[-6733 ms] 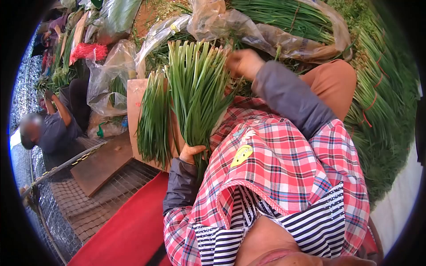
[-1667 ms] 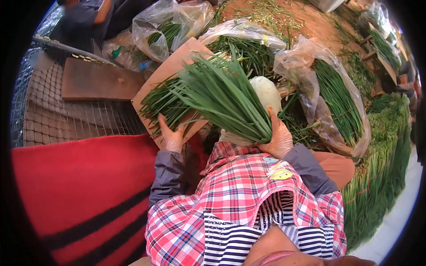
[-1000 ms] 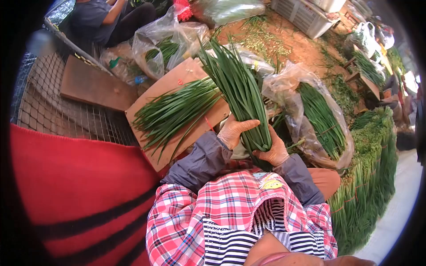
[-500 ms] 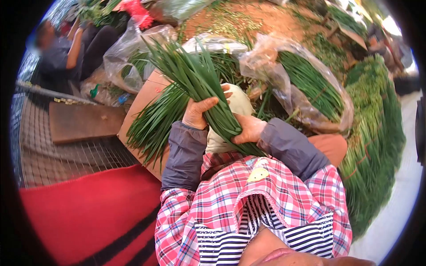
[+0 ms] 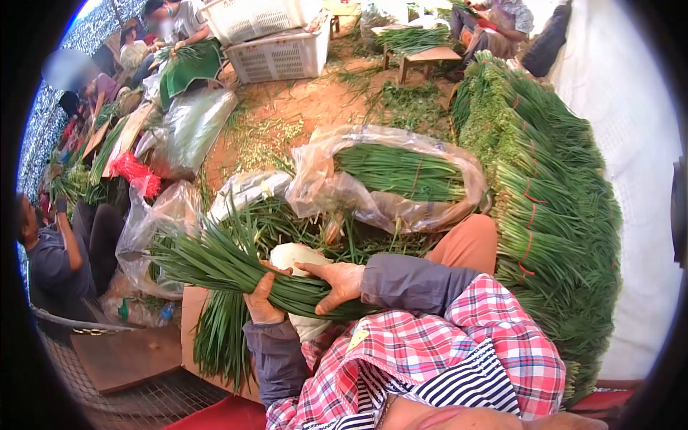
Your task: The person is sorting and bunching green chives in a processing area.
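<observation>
A thick bundle of chives (image 5: 208,261) lies across my lap, its leaf tips pointing left. My left hand (image 5: 264,301) wraps round its middle from below, thumb up. Closer to my body, my right hand (image 5: 337,281) grips the same bundle from above, thumb and fingers over the stems. Below and to the left, more loose chives (image 5: 222,340) rest on a cardboard sheet (image 5: 192,322). A pale rounded cloth-like thing (image 5: 294,256) shows just behind my hands.
An open plastic bag of chives (image 5: 401,172) lies ahead. Tied chive bundles (image 5: 534,208) are piled high on my right. White crates (image 5: 276,54) stand at the back. A co-worker (image 5: 57,240) sits at left near a brown board (image 5: 125,351); other people work farther off.
My view has swung, bringing the crates and far workers into sight. The bundle has tipped from upright-leaning to nearly level, still in both hands.
</observation>
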The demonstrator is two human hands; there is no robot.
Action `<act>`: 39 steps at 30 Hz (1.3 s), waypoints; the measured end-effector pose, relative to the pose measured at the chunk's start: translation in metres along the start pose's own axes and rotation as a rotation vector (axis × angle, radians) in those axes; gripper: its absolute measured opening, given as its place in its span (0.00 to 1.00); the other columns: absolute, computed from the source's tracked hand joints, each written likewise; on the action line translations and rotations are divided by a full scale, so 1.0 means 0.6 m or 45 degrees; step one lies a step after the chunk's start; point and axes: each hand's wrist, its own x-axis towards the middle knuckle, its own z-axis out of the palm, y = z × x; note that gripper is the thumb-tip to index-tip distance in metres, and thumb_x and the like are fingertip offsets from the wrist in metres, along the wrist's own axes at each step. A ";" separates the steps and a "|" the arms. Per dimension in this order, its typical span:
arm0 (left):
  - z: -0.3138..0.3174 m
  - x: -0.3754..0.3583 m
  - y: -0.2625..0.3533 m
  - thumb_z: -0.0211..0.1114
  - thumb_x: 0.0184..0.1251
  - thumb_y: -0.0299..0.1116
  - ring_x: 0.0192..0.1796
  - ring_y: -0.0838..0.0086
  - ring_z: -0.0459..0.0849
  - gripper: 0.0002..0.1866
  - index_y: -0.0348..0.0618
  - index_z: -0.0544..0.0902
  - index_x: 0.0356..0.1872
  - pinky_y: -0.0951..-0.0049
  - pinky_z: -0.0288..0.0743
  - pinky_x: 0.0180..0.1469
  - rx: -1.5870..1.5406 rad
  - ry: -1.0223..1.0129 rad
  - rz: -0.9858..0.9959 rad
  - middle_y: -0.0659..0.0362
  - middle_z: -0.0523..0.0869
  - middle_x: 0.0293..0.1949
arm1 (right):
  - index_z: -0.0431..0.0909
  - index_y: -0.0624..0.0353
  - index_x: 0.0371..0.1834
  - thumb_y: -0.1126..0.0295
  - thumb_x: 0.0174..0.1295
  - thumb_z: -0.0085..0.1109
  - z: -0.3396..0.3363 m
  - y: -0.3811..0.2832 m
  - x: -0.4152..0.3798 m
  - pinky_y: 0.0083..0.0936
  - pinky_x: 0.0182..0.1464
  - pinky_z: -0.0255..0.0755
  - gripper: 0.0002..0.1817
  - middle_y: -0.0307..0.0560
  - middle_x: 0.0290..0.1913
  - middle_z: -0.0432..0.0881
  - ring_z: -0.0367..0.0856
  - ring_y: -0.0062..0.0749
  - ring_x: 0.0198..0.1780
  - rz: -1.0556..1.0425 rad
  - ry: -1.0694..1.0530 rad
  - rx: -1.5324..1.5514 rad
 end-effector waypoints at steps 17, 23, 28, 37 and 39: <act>0.035 -0.025 0.011 0.63 0.48 0.23 0.34 0.62 0.80 0.20 0.35 0.69 0.45 0.53 0.71 0.50 0.179 -0.127 0.108 0.52 0.80 0.26 | 0.58 0.54 0.63 0.50 0.43 0.66 0.024 0.021 0.023 0.29 0.54 0.66 0.44 0.55 0.49 0.75 0.74 0.41 0.51 -0.230 0.042 -0.077; 0.014 0.046 0.074 0.59 0.57 0.30 0.35 0.74 0.75 0.14 0.44 0.69 0.44 0.53 0.66 0.55 -0.169 -0.088 0.328 0.63 0.73 0.28 | 0.74 0.55 0.53 0.58 0.50 0.64 -0.096 0.091 -0.031 0.23 0.52 0.67 0.26 0.43 0.45 0.80 0.74 0.23 0.47 0.072 0.041 0.207; -0.031 0.095 0.088 0.54 0.60 0.32 0.40 0.72 0.74 0.12 0.45 0.71 0.44 0.53 0.59 0.62 -0.360 -0.214 0.419 0.63 0.76 0.34 | 0.80 0.56 0.34 0.62 0.55 0.61 -0.130 0.117 -0.066 0.15 0.15 0.54 0.10 0.36 0.18 0.73 0.62 0.16 0.14 0.183 0.591 0.629; -0.035 0.108 0.093 0.59 0.56 0.30 0.37 0.69 0.77 0.11 0.47 0.72 0.41 0.50 0.64 0.59 -0.300 -0.053 0.475 0.63 0.78 0.31 | 0.77 0.61 0.44 0.61 0.57 0.59 -0.150 0.120 -0.077 0.22 0.34 0.72 0.17 0.41 0.31 0.79 0.76 0.23 0.29 0.030 0.933 0.899; -0.015 0.113 0.079 0.60 0.56 0.29 0.37 0.69 0.77 0.12 0.47 0.72 0.42 0.49 0.64 0.59 -0.307 -0.155 0.453 0.63 0.78 0.31 | 0.78 0.62 0.43 0.61 0.57 0.60 -0.123 0.088 -0.050 0.22 0.32 0.71 0.16 0.41 0.30 0.80 0.75 0.22 0.27 -0.134 0.840 0.539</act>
